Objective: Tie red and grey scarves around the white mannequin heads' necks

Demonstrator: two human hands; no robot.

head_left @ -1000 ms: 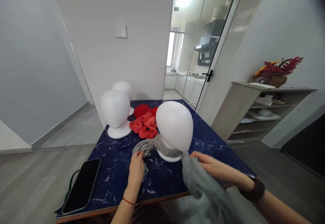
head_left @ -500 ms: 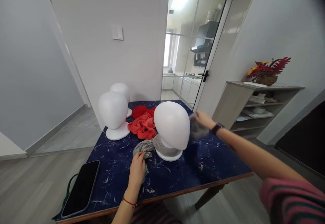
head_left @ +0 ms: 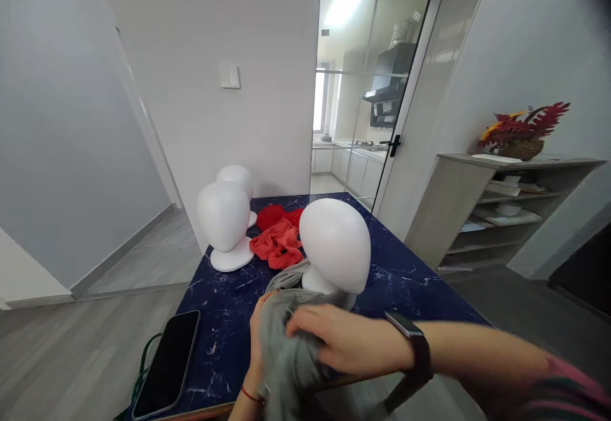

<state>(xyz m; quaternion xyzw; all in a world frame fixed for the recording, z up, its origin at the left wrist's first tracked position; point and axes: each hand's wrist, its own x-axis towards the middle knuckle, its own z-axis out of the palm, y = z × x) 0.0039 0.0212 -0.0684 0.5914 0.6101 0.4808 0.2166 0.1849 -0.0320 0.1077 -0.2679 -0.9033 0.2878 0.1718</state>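
A grey scarf (head_left: 286, 338) runs around the neck of a white foam mannequin head (head_left: 334, 242), its loose part hanging over the table's front edge. My right hand (head_left: 348, 338), with a dark watch on the wrist, is closed on the scarf in front of the head. On the scarf's left side, my left hand (head_left: 256, 338) grips the cloth; its fingers are partly hidden behind the fabric. The foam head leans a little to the right on its base.
Two more white foam heads, a nearer one (head_left: 224, 217) and a farther one (head_left: 236, 178), stand at the back left. Coral cloth (head_left: 278, 242) and red cloth (head_left: 272, 216) lie beside them. A phone (head_left: 167, 363) rests at the table's left corner. Shelves (head_left: 496, 211) stand at right.
My right hand has swung from the head's right side to its front left, bringing the grey scarf across beside my left hand. The view has shifted slightly.
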